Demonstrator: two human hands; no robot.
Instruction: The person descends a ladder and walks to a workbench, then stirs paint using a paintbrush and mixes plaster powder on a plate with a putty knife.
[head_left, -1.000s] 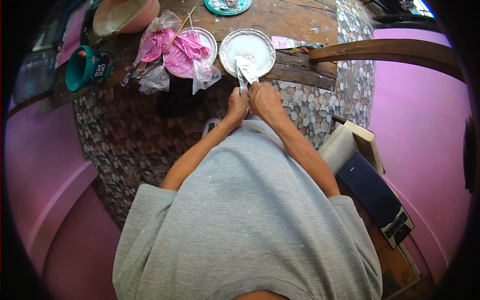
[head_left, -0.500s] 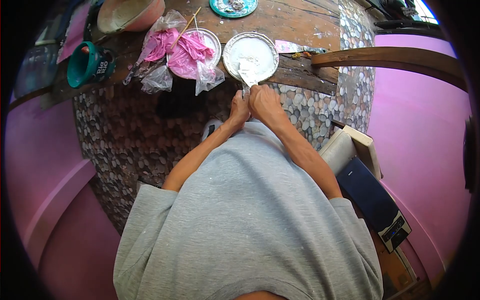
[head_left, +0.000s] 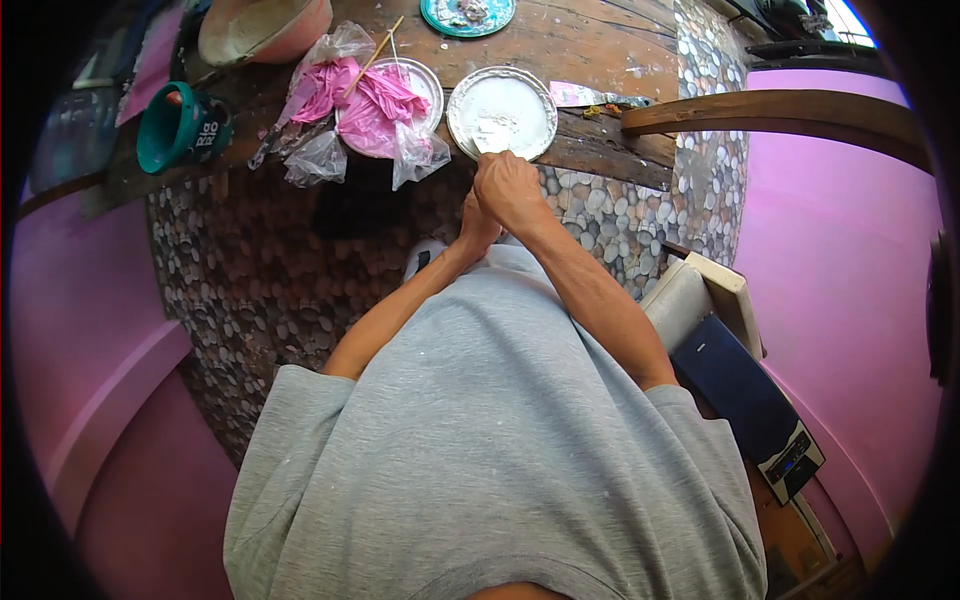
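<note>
My right hand (head_left: pixel 508 187) is closed at the near rim of a round, pale-rimmed plate (head_left: pixel 453 112) with white paste in it. A flat, white-coated piece (head_left: pixel 490 137) shaped like a spatula blade extends from its fingers over the paste; its grip is hidden. My left hand (head_left: pixel 478 222) is closed just below, touching the right hand and partly covered by it. What the left fingers hold is hidden. Left of the plate, pink plastic (head_left: pixel 372 105) and clear bags (head_left: pixel 420 155) lie over another white plate (head_left: pixel 430 85), with a thin wooden stick (head_left: pixel 374 55) across them.
The wooden table (head_left: pixel 600 45) also bears a teal cup (head_left: pixel 172 130), a reddish bowl (head_left: pixel 265 30), a teal lid-like dish (head_left: pixel 468 15) and a paint-stained strip (head_left: pixel 590 95). A curved wooden piece (head_left: pixel 780 118) juts in from the right. A dark blue device (head_left: pixel 745 390) stands at lower right.
My right hand has shifted slightly left and up, now covering more of the left hand and of the white-coated piece. The table items look the same.
</note>
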